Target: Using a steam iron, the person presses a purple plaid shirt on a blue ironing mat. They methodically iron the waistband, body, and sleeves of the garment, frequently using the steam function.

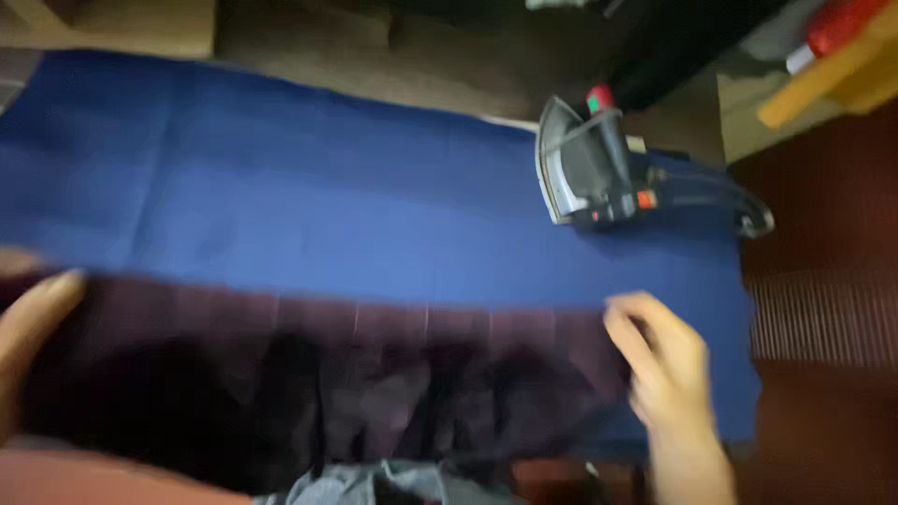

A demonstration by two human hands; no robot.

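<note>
A dark maroon pleated cloth (pixel 318 374) lies across the near part of a blue-covered ironing surface (pixel 309 206). My left hand (pixel 33 327) holds the cloth's left edge at the far left of the view. My right hand (pixel 664 374) grips its right end, fingers curled on the fabric. The picture is motion-blurred, so the folds show only faintly. An electric iron (pixel 589 168) stands on its heel on the blue cover, beyond my right hand and apart from it.
The iron's cord (pixel 739 210) loops over the surface's right end. A red and yellow object (pixel 832 56) sits at the top right. Dark brown floor or matting (pixel 823 281) lies to the right. Grey fabric (pixel 374 482) shows at the bottom edge.
</note>
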